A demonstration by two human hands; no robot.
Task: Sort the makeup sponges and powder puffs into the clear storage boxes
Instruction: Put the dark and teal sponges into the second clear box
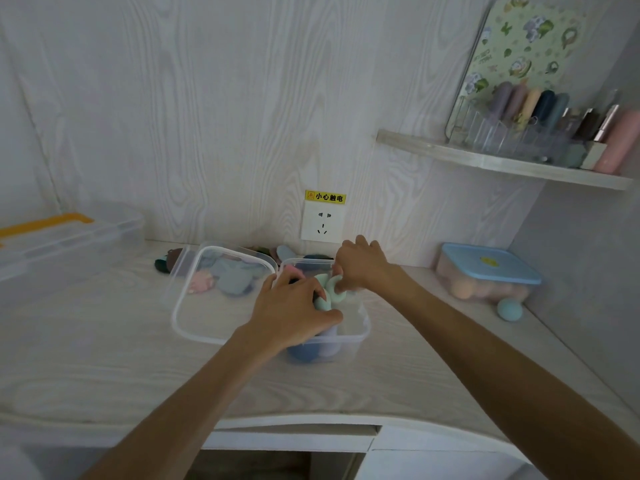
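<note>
Fingers [313, 289] of both hands round mint puffs [329, 292].

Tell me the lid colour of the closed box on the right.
Light blue lid, with a small yellow mark; head view.

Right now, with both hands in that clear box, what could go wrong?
1. Both the left hand and right hand grip mint-green makeup sponges over the small clear plastic box; one could slip out onto the desk.
2. Pressing down may shove the light box against the clear lid beside it.
3. The round teal sponge lying loose by the blue-lidded container could roll.
</note>
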